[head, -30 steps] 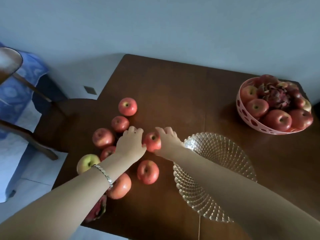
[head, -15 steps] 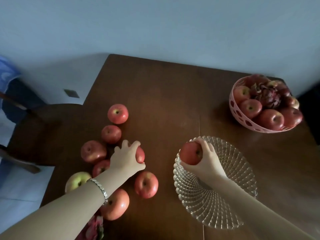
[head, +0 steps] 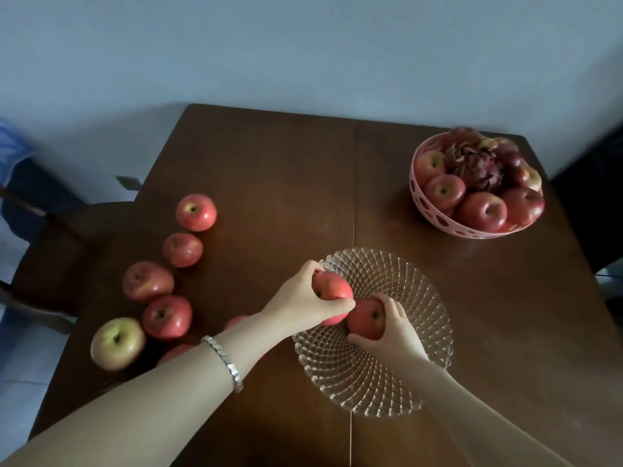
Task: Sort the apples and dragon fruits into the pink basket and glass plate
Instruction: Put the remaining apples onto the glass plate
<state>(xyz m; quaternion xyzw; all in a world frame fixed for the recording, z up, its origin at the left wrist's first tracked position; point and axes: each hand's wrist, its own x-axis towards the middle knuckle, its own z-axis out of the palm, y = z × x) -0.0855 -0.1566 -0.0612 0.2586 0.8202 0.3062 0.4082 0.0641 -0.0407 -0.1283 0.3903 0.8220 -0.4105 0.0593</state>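
Observation:
My left hand (head: pixel 303 299) grips a red apple (head: pixel 332 287) over the left rim of the glass plate (head: pixel 397 372). Beside it, my right hand (head: pixel 396 326) holds another red apple (head: pixel 367 318) down in the plate's middle. Both apples touch. The pink basket (head: pixel 438 214) at the back right holds several red apples and a dragon fruit (head: pixel 475 161). Several loose apples lie on the table's left side, among them a red one (head: pixel 196 212) farthest back and a green-yellow one (head: pixel 117 343) nearest the edge. My left forearm hides parts of two more.
The dark wooden table (head: pixel 269 183) stands against a pale wall. A dark chair (head: pixel 57 251) sits past its left edge, with blue cloth (head: pixel 20 176) behind it. A dark object (head: pixel 593 210) stands off the table's right side.
My left hand lifted an apple from the left group and carried it right to the plate's rim. My right hand lowered its apple from the plate's rim into the plate.

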